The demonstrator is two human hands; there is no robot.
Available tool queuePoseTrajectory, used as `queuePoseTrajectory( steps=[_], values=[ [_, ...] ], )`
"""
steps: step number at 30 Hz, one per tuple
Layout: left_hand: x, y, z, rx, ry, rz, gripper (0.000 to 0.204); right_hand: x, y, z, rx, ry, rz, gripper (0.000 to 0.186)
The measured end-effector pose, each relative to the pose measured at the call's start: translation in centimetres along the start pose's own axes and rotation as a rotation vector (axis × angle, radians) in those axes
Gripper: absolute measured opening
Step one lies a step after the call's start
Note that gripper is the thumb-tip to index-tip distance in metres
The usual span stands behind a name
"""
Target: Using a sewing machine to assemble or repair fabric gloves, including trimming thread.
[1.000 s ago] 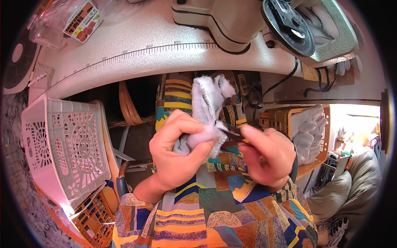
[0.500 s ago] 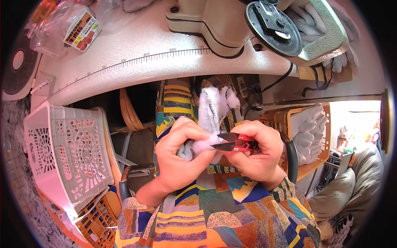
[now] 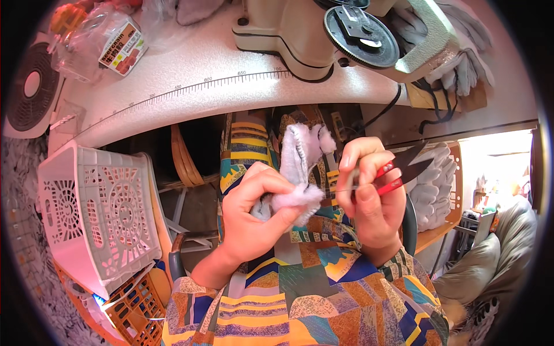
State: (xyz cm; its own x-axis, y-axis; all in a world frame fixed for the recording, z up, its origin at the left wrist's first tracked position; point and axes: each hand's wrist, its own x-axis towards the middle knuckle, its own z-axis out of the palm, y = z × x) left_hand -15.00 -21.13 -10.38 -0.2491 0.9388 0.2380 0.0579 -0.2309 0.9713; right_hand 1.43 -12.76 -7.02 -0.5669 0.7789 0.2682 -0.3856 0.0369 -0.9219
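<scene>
My left hand (image 3: 254, 210) pinches a fluffy white fleece piece (image 3: 295, 155) between thumb and fingers. It has a dark-stitched seam along it, and its far end lies over my patterned apron. In my right hand (image 3: 374, 202) are red-handled thread snips (image 3: 411, 167), their dark blades spread apart and turned away to the right. Right thumb and fingertips are pinched together beside the fleece, with a thin thread faintly visible between them and its edge.
A sewing machine (image 3: 283, 34) with a black toothed wheel stands on the pale table (image 3: 173, 69) ahead. To the left is a white plastic crate (image 3: 124, 213) above an orange one (image 3: 135, 305). An orange crate (image 3: 456, 190) of white fleecy pieces stands right. A plastic bag (image 3: 81, 57) lies far left.
My right hand has moved right, away from the fleece. The snips' blades, which were at the fleece edge pointing left, now point up and to the right. My left hand keeps its hold.
</scene>
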Motion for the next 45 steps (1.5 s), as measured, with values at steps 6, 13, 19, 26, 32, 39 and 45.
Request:
queuePoseTrajectory(
  steps=[6,13,19,26,32,39,45],
  values=[
    [-0.9,0.1,-0.3,-0.101,0.126,-0.118,0.017,-1.6,-2.4,-2.3,0.535,-0.029,-0.113,0.013],
    [-1.5,-2.2,-2.7,-0.321,0.348,-0.116,0.015,-8.1,-11.7,-12.2,-0.320,0.720,-0.939,0.027],
    [-1.1,-2.2,-4.1,-0.687,0.338,-0.082,0.013,-10.1,-13.6,-16.9,-0.648,1.390,-1.459,0.017],
    [0.1,0.3,-1.0,-0.657,0.340,-0.154,0.019,-4.9,-1.5,-1.8,-0.356,0.420,0.039,0.015],
    [-0.3,-0.4,-1.0,-0.693,0.205,-0.051,0.018,-2.4,2.1,2.0,-0.918,-0.221,-0.243,0.028],
    [-0.4,-0.8,-0.5,-0.645,0.194,0.040,0.030,-2.0,1.1,1.7,-0.670,-0.282,-0.143,0.021],
    [-0.7,-1.4,-0.3,-0.645,0.207,-0.027,0.040,-2.5,0.2,1.2,0.138,-0.283,0.217,0.003]
  ],
)
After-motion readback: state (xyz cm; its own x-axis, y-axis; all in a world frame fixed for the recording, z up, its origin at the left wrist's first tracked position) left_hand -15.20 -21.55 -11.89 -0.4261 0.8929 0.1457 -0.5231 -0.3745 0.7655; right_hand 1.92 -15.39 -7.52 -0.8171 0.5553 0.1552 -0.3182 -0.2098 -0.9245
